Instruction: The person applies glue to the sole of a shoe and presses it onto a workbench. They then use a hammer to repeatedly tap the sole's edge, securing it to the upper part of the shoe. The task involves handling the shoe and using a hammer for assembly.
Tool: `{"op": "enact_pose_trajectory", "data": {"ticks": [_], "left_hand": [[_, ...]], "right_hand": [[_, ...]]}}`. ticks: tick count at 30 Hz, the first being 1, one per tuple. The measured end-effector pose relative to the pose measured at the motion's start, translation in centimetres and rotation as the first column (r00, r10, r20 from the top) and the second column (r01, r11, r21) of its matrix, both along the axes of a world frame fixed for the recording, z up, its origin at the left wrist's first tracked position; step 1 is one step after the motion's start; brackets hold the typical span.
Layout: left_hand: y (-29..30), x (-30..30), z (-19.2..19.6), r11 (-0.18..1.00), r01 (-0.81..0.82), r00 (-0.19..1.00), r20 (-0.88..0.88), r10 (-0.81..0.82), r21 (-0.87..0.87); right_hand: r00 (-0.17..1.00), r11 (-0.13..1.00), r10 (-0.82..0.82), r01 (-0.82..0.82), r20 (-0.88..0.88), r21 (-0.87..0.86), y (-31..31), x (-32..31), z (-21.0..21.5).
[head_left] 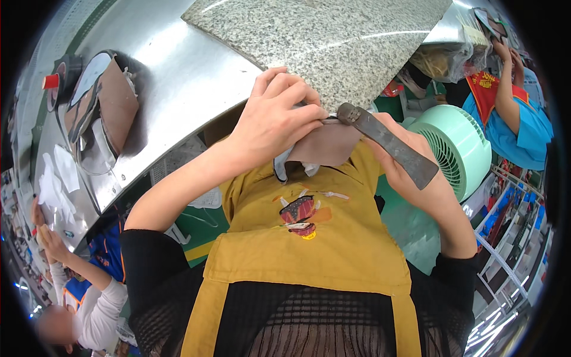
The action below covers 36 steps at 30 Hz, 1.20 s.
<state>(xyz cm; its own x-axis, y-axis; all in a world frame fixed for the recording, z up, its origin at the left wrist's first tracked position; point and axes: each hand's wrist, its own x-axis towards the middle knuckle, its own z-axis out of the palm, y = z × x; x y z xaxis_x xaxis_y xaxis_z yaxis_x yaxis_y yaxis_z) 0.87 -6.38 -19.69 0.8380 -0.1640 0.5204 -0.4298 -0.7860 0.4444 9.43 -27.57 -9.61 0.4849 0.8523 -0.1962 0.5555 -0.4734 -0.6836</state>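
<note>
My left hand is closed on a brown shoe upper, its fingers bent along the top edge at the near corner of a speckled stone slab. Pale lining shows under the piece, which hangs down in front of my mustard apron. In my right hand is a hammer with a long dark metal head. Its round face lies close over the upper's right end, but I cannot tell whether they touch. The hammer's handle is hidden by my hand.
More brown upper pieces lie on the metal table at left, by a black device with a red knob. A mint-green fan stands close to my right arm. Co-workers are at far right and lower left; a wire rack stands right.
</note>
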Motion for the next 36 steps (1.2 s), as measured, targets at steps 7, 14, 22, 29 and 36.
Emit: {"op": "enact_pose_trajectory", "data": {"ticks": [7, 14, 22, 29, 36], "left_hand": [[-0.5, -0.5, 0.4, 0.974, 0.028, 0.994, 0.096, -0.051, 0.223], [-0.7, -0.2, 0.7, 0.977, 0.033, 0.99, 0.125, -0.061, 0.211], [-0.5, -0.7, 0.0, 0.986, 0.015, 0.993, 0.114, -0.034, 0.168], [-0.1, -1.9, -0.3, 0.985, -0.088, 0.996, 0.031, 0.084, 0.149], [0.2, -2.1, 1.8, 0.998, 0.001, 0.916, -0.401, -0.029, -0.069]], "right_hand": [[1.0, 0.998, 0.01, -0.01, 0.001, 0.059, 0.1, 0.2, 0.2], [0.999, 0.996, 0.009, -0.005, -0.041, 0.087, 0.1, 0.2, -0.4], [0.996, 0.997, 0.069, -0.066, 0.054, -0.042, 1.0, -0.5, 0.1], [0.999, 0.999, 0.028, -0.029, 0.025, 0.037, 0.1, -0.6, -0.7], [0.993, 0.993, 0.009, -0.023, 0.12, 0.116, -0.6, -0.9, -2.2]]}}
